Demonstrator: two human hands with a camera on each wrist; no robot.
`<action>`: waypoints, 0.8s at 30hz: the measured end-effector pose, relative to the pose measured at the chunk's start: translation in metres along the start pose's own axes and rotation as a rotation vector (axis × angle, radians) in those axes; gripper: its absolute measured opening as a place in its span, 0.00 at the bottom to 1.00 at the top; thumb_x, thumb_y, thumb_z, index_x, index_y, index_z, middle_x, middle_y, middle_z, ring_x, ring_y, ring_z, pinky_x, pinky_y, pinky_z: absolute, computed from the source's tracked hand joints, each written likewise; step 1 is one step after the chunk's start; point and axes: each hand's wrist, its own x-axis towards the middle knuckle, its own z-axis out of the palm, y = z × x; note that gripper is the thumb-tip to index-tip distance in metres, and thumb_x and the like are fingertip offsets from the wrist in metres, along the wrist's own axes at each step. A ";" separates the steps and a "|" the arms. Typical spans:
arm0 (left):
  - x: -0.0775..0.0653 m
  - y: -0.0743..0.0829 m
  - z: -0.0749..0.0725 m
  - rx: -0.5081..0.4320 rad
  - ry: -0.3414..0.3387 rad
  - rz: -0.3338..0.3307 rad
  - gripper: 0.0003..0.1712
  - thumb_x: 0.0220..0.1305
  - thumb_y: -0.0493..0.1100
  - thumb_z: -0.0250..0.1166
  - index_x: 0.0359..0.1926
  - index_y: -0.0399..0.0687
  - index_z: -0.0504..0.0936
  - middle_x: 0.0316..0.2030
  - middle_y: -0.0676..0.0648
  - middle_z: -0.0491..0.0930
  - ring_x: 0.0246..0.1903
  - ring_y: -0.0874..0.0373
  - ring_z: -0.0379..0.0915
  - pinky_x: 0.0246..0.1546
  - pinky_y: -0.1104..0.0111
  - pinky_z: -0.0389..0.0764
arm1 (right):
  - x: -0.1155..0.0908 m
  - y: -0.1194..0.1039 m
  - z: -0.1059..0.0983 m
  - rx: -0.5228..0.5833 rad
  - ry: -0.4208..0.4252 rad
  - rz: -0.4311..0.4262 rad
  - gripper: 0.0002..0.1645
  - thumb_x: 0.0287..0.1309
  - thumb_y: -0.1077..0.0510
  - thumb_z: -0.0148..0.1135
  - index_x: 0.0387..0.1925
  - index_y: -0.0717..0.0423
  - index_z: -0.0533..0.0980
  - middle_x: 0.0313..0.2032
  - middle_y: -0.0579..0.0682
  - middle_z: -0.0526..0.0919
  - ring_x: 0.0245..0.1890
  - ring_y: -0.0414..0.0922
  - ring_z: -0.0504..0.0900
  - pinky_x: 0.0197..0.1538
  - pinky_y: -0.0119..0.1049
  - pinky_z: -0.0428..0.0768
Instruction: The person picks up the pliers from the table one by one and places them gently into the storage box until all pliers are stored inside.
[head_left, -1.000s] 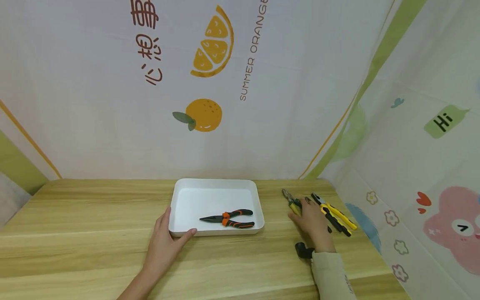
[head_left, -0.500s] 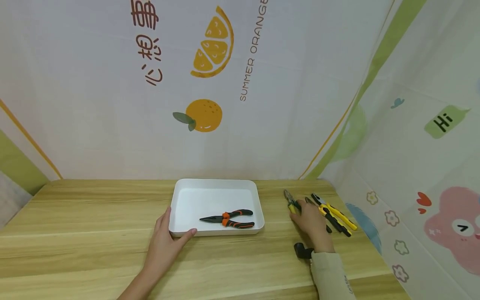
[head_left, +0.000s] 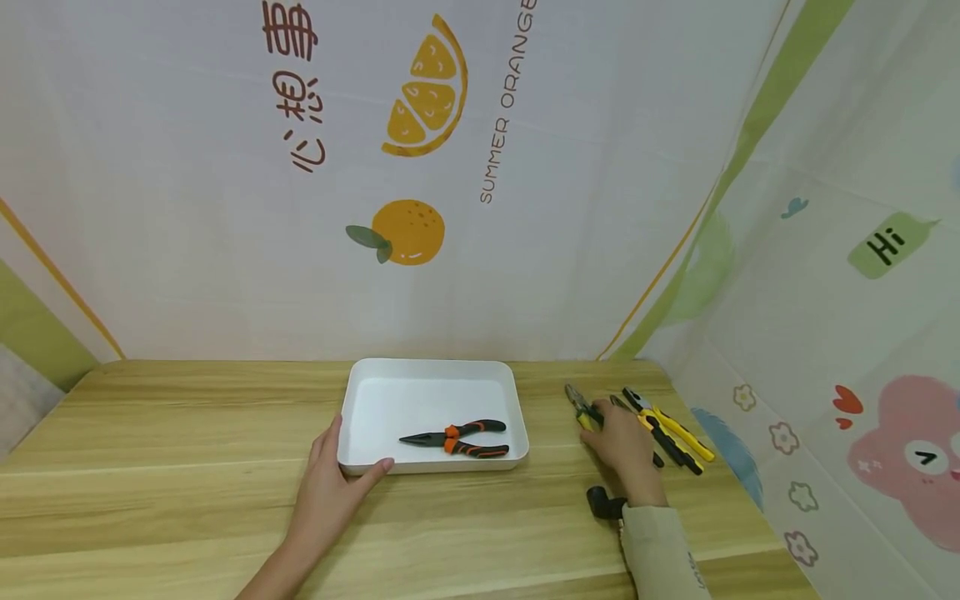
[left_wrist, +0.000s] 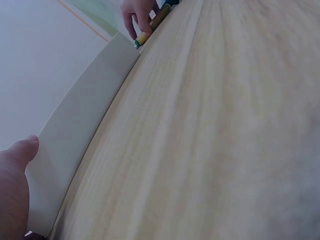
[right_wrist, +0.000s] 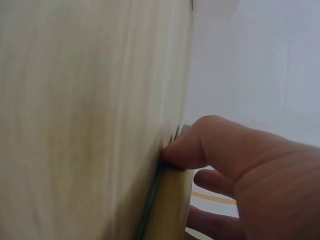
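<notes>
My left hand (head_left: 330, 483) grips the left front corner of a white tray (head_left: 435, 468), its thumb over the front rim and the fingers along the left side. In the tray lie black-and-orange long-nose pliers (head_left: 453, 437), tip pointing left. My right hand (head_left: 618, 442) pinches the handle of green-and-yellow pliers (head_left: 576, 398) on the table. In the right wrist view the thumb presses against that yellow handle (right_wrist: 170, 200), with fingers on its other side. The hand covers most of the handles. Yellow-and-black pliers (head_left: 675, 433) lie to the right of this hand.
A dark tool end (head_left: 657, 460) shows from under the right hand; the rest is hidden. A black wrist-worn device (head_left: 602, 502) sits at the right wrist. Printed cloth (head_left: 225, 267) hangs behind the wooden table (head_left: 187, 433) and along its right side.
The right hand and the green-and-yellow pliers have shifted slightly, the pliers' tip now a little nearer to me. The left hand, tray and orange-handled pliers stay put.
</notes>
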 end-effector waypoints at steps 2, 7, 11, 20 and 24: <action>0.000 0.000 0.000 0.001 0.000 0.000 0.65 0.58 0.63 0.73 0.80 0.37 0.44 0.75 0.31 0.54 0.73 0.32 0.57 0.70 0.38 0.63 | -0.001 -0.001 -0.001 -0.004 0.002 0.007 0.36 0.57 0.48 0.70 0.65 0.55 0.74 0.53 0.61 0.85 0.36 0.54 0.84 0.26 0.44 0.76; 0.000 -0.001 0.000 0.003 -0.001 0.000 0.65 0.58 0.63 0.73 0.80 0.37 0.44 0.75 0.31 0.54 0.73 0.33 0.57 0.71 0.38 0.63 | -0.002 -0.002 -0.002 -0.010 0.003 0.010 0.36 0.57 0.47 0.71 0.65 0.54 0.75 0.53 0.61 0.85 0.36 0.54 0.84 0.26 0.44 0.75; 0.000 -0.002 0.001 0.002 0.001 0.001 0.65 0.58 0.63 0.73 0.80 0.37 0.45 0.75 0.31 0.54 0.73 0.33 0.56 0.71 0.38 0.63 | -0.002 -0.003 -0.003 -0.002 0.009 0.003 0.35 0.56 0.48 0.72 0.65 0.53 0.76 0.53 0.62 0.85 0.34 0.53 0.84 0.25 0.43 0.74; -0.001 -0.002 0.000 0.004 0.001 0.003 0.66 0.58 0.64 0.72 0.80 0.37 0.45 0.75 0.31 0.54 0.73 0.33 0.57 0.70 0.38 0.63 | -0.001 -0.005 -0.003 0.045 0.040 -0.016 0.36 0.55 0.47 0.73 0.65 0.49 0.76 0.53 0.60 0.86 0.28 0.48 0.80 0.21 0.37 0.68; 0.000 -0.001 0.001 0.004 0.004 0.010 0.65 0.58 0.64 0.73 0.80 0.37 0.45 0.75 0.30 0.54 0.73 0.32 0.57 0.71 0.38 0.63 | -0.002 -0.006 -0.004 0.072 0.060 -0.050 0.36 0.55 0.48 0.74 0.65 0.48 0.76 0.53 0.59 0.86 0.24 0.45 0.76 0.19 0.36 0.64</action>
